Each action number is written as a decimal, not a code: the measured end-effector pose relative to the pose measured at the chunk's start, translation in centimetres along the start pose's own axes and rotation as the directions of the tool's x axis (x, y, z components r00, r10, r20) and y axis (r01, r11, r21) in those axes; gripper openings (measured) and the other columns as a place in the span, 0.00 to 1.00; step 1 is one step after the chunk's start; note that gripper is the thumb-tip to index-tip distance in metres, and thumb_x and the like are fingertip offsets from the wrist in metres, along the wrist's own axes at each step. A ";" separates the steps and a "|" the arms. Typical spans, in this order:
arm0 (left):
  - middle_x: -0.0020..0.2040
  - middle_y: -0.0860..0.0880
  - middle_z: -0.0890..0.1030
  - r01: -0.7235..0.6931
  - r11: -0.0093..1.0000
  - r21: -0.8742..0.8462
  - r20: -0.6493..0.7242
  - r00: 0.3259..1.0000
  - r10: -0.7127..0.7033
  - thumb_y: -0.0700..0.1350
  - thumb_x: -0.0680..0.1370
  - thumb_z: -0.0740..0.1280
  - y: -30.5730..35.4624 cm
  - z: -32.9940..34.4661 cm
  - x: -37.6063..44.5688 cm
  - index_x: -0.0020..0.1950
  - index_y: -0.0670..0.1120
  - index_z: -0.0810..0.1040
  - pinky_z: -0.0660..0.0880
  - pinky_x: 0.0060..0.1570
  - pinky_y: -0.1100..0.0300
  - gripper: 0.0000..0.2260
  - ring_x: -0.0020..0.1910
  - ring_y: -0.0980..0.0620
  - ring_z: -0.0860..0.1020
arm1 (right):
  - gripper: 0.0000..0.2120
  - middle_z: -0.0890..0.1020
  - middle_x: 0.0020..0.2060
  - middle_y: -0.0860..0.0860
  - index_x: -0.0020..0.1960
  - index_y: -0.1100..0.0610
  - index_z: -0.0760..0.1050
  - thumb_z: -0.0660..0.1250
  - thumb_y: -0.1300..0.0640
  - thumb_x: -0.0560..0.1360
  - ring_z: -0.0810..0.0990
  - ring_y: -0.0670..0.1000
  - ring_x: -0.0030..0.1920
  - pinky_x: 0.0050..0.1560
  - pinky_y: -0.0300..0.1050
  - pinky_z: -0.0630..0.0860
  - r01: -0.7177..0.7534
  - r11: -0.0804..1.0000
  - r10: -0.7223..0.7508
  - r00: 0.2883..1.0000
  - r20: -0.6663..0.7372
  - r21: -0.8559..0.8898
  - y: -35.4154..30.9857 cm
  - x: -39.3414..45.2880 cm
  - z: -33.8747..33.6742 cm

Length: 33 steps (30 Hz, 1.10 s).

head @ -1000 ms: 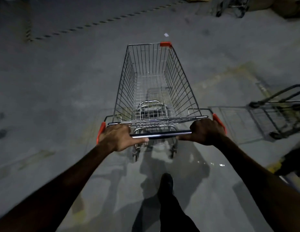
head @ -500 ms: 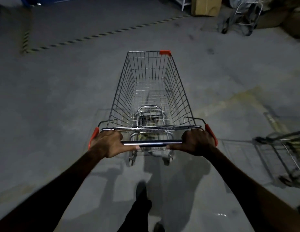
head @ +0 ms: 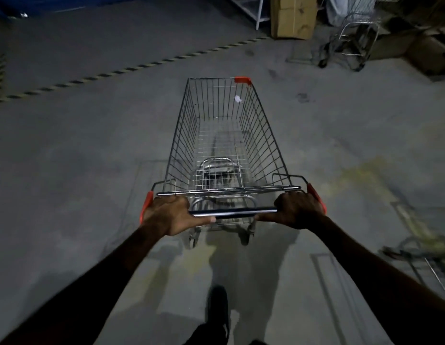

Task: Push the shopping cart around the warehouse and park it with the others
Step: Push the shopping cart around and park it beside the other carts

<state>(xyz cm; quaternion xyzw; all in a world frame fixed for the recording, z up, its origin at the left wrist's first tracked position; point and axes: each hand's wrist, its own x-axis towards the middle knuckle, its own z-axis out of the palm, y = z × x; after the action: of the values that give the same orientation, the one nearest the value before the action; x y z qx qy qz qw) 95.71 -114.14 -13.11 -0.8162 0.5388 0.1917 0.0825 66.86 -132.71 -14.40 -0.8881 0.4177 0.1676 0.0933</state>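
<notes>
The pushing leg looks under way: the left hand (head: 170,214) and right hand (head: 299,210) each wrap tightly round the handle bar (head: 233,212) of the shopping cart (head: 226,145), which stands dead ahead at twelve o'clock on open concrete. Parked carts (head: 353,38) wait near one o'clock, well apart; the next move likely calls for steering slightly right toward them.

A striped tape line (head: 131,68) ran across the grey concrete floor (head: 67,150). A cardboard box (head: 292,17) stood at the far edge beside a white metal frame (head: 258,13). A blue sheet (head: 54,3) lay at far left.
</notes>
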 end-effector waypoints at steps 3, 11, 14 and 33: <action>0.41 0.57 0.82 0.000 1.000 0.014 0.013 1.000 0.000 0.93 0.59 0.45 0.7 -2.8 6.1 0.38 0.52 0.80 0.60 0.75 0.32 0.49 0.50 0.49 0.82 | 0.52 0.79 0.36 0.41 0.36 0.48 0.80 0.41 0.05 0.55 0.84 0.49 0.56 0.83 0.67 0.48 -0.013 1.000 0.013 1.000 -0.004 -0.018 2.5 5.9 -2.1; 0.46 0.54 0.82 -0.019 0.998 0.053 -0.001 1.000 0.020 0.93 0.60 0.43 1.3 -9.6 22.7 0.38 0.52 0.79 0.65 0.72 0.36 0.49 0.54 0.47 0.82 | 0.49 0.83 0.38 0.46 0.37 0.50 0.81 0.46 0.07 0.60 0.85 0.50 0.48 0.69 0.59 0.74 0.034 0.998 -0.038 0.995 -0.092 -0.044 8.4 21.7 -7.8; 0.45 0.55 0.81 0.009 0.999 0.034 0.014 1.000 -0.010 0.93 0.60 0.44 1.6 -12.7 29.7 0.38 0.52 0.80 0.61 0.76 0.33 0.48 0.57 0.47 0.82 | 0.51 0.83 0.38 0.45 0.36 0.50 0.81 0.44 0.06 0.60 0.85 0.50 0.48 0.70 0.61 0.73 0.041 0.999 -0.045 0.993 -0.108 -0.034 10.5 28.6 -10.5; 0.51 0.57 0.80 0.005 1.000 -0.005 -0.006 1.000 -0.005 0.91 0.63 0.48 4.5 -31.0 68.7 0.37 0.58 0.76 0.60 0.77 0.34 0.39 0.64 0.48 0.81 | 0.52 0.83 0.41 0.45 0.36 0.49 0.81 0.43 0.05 0.55 0.84 0.51 0.56 0.80 0.64 0.55 0.012 1.000 -0.011 0.998 -0.060 0.016 23.8 66.5 -27.9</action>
<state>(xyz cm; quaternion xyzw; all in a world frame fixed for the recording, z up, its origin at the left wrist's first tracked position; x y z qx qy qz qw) 122.34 -184.82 -12.12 -0.8182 0.5366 0.1903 0.0795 94.16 -203.59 -14.13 -0.8944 0.4165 0.1369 0.0888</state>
